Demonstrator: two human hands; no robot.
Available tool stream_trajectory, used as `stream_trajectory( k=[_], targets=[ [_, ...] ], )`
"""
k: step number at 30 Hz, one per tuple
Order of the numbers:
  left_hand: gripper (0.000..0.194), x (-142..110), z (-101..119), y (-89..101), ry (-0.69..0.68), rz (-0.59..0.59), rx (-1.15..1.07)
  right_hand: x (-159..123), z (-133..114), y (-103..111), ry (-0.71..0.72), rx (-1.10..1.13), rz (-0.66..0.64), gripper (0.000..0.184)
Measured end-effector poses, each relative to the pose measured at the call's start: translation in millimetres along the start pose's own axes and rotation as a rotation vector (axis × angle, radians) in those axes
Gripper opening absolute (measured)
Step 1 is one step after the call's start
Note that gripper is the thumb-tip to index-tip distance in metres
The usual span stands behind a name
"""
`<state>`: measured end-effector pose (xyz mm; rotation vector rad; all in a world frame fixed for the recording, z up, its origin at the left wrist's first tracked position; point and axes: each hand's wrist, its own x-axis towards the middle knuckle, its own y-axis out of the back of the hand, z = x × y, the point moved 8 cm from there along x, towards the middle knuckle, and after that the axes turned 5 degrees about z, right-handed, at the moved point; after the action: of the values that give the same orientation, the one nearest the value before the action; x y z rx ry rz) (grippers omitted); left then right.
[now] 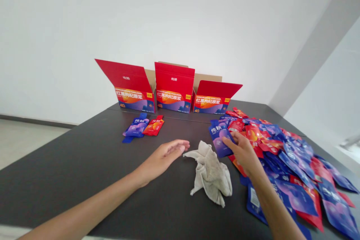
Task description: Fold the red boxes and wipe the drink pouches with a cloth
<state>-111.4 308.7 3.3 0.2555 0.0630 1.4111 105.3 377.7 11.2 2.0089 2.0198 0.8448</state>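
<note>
My right hand (243, 152) grips a blue pouch (220, 140) by its right side, with the thumb on the printed front. The pouch is held up at the left edge of a large heap of blue and red pouches (295, 165). Below and left of it, a crumpled grey-white cloth (211, 174) lies on the dark table. My left hand (165, 155) hovers just left of the cloth, holding nothing, its fingers stretched out and the thumb apart. Farther off to the left, a blue pouch (137, 126) and a red pouch (153, 126) lie side by side.
Three red cartons stand in a row near the wall: left (135, 99), middle (173, 97) and right (211, 101). Their front flaps are raised or tilted outward. The black table (84, 165) reaches toward a white wall (168, 15).
</note>
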Motion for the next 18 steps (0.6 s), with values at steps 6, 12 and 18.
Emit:
stream_trajectory(
  k=[6, 12, 18],
  targets=[
    [0.045, -20, -3, -31.6, 0.268, 0.002, -0.558, -71, -70, -83, 0.097, 0.348, -0.254, 0.028],
    [0.046, -22, -44, 5.6, 0.337, 0.185, -0.360, -69, -44, -53, 0.241, -0.458, 0.065, 0.051],
    [0.038, -17, -66, 37.0, 0.237, 0.393, -0.100, -59, -3, -63, 0.187, -0.686, -0.061, 0.047]
  ],
)
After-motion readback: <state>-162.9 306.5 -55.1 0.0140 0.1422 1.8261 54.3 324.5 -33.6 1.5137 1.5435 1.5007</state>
